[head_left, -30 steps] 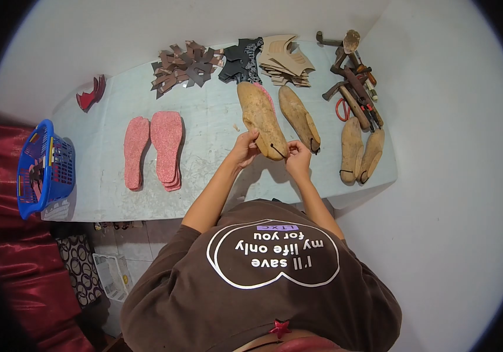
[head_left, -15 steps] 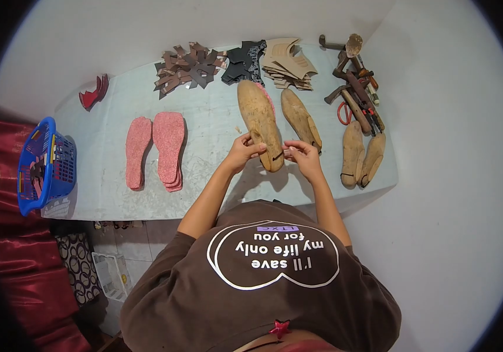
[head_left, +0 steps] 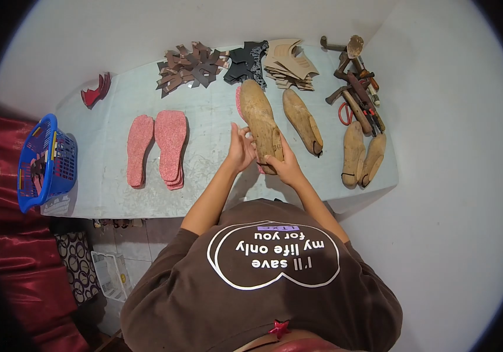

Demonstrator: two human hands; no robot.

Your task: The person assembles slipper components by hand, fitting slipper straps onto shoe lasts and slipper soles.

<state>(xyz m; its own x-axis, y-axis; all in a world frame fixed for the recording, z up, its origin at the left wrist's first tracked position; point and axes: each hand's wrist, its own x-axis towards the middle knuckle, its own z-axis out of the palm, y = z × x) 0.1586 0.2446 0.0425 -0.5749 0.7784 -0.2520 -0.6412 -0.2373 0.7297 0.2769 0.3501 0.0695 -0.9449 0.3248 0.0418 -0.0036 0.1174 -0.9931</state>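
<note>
A wooden shoe last (head_left: 257,111) is up in front of me, its toe pointing away. A pink speckled insole (head_left: 239,102) lies against its underside and shows along the left edge and near the heel. My right hand (head_left: 286,166) is closed around the heel end, thumb on top. At the left side of the last, my left hand (head_left: 241,151) has its thumb and fingers apart; some fingertips are hidden by the last. Another wooden last (head_left: 302,122) lies on the table just right of them.
Pink insole stacks (head_left: 170,146) lie left on the table (head_left: 216,193). Brown pieces (head_left: 190,67), black pieces (head_left: 244,63) and beige pieces (head_left: 289,63) line the back. Hammers and other tools (head_left: 357,97) and two lasts (head_left: 353,154) are right. A blue basket (head_left: 49,164) stands left.
The last has turned slightly; the insole's visible edge has gone from its right side to its left. My right hand has closed on the heel, and my left thumb has come off the last.
</note>
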